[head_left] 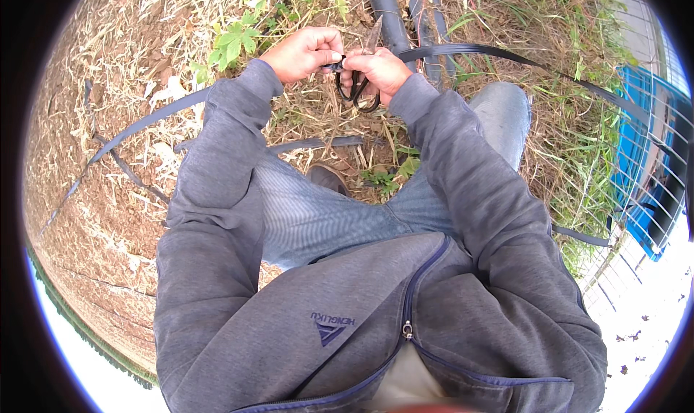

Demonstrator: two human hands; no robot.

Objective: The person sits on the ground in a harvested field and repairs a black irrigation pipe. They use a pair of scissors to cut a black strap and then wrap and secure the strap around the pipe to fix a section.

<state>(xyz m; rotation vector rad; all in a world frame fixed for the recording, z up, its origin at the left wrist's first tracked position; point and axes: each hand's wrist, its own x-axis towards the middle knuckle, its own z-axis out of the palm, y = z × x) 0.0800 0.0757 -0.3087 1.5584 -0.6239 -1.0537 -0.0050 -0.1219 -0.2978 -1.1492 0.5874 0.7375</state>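
Observation:
My left hand (303, 54) is closed, thumb and fingers pinched on a small black piece (334, 66), which may be a fitting or the end of a flat tape. My right hand (382, 72) is beside it, thumb near the same piece and fingers round black-handled scissors (365, 104), whose metal blades point upward past my knuckles. A flat black tape (477, 48) runs from my hands toward the right. Another stretch of tape (144, 124) runs leftward behind my left sleeve. Exactly what lies between my fingertips is too small to tell.
Dark pipes (387, 15) run away through straw, soil and weeds (235, 41). At the right stand a wire mesh frame (650, 160) and a blue plastic container (629, 109). My bent legs (325, 225) are below my hands, and loose tape strips (311, 142) lie on the ground.

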